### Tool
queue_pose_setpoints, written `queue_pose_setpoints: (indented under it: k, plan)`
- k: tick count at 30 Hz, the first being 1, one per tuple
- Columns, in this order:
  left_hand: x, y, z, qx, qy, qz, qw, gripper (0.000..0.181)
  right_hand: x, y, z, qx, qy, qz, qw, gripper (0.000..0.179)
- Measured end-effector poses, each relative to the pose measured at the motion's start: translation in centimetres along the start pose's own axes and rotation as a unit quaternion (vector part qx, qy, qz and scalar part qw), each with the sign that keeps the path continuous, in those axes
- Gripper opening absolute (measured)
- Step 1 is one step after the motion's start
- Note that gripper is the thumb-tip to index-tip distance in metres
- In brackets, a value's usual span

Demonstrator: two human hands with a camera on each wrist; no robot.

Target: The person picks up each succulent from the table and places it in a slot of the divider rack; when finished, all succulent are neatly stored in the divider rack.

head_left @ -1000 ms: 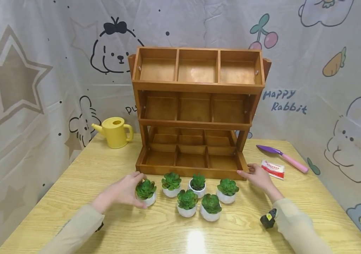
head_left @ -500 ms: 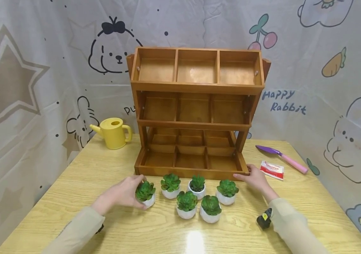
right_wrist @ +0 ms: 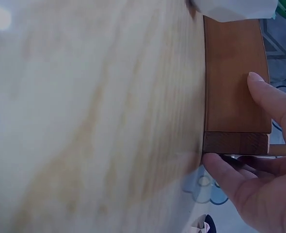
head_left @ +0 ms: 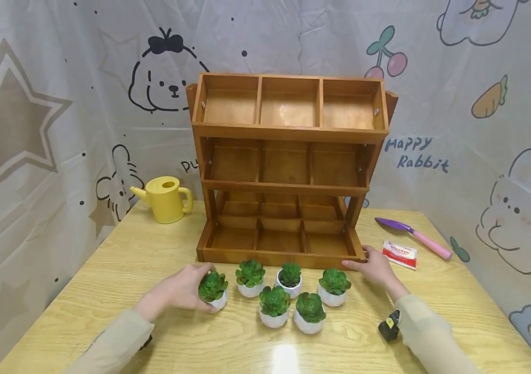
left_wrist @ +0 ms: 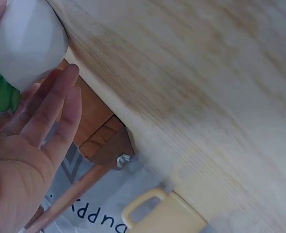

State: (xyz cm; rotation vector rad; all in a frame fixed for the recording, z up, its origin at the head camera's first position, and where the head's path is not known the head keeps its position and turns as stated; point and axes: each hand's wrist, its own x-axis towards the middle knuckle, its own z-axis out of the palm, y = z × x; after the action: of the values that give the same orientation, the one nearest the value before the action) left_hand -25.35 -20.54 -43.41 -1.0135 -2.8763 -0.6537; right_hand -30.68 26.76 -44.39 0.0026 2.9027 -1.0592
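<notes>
At the left end of a group of small potted succulents, my left hand [head_left: 182,290] holds one succulent [head_left: 213,286] in a white pot, with thumb and fingers on either side. The left wrist view shows its white pot [left_wrist: 29,41] close up beside the fingers. My right hand [head_left: 373,268] grips the lower right corner of a brown wooden tiered rack [head_left: 281,258]. In the right wrist view the thumb [right_wrist: 269,94] lies on the front board [right_wrist: 236,77] and the other fingers are around the end of it. Several succulents [head_left: 274,301] stand in front of the rack.
A yellow watering can [head_left: 166,200] stands left of the rack. On the right lie a purple trowel with a pink handle [head_left: 431,245] and a red-and-white packet [head_left: 399,254]. The rack has three-compartment trays. Printed cloth [head_left: 433,104] surrounds the wooden table [head_left: 228,348].
My right thumb has slid slightly left along the rack's front board. My left hand stays at the same succulent. The head view has shifted a little.
</notes>
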Motion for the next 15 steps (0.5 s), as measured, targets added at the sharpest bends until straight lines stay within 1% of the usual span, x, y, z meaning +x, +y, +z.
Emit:
queue_pose_setpoints:
  k: [4,10,15]
  plan:
    - [0.02,0.11,-0.04,-0.001,0.001,0.004,1.0000,0.066,-0.04,-0.09,-0.11,-0.005,0.000,-0.002,1.0000,0.090]
    - [0.05,0.25,-0.02,0.000,-0.007,-0.012,0.9999,0.067,-0.12,-0.39,-0.34,-0.009,-0.006,-0.003,0.9999,0.090]
    - [0.14,0.44,-0.09,0.002,-0.007,-0.015,0.9999,0.067,-0.15,-0.38,-0.47,-0.017,-0.009,-0.003,0.9998,0.091]
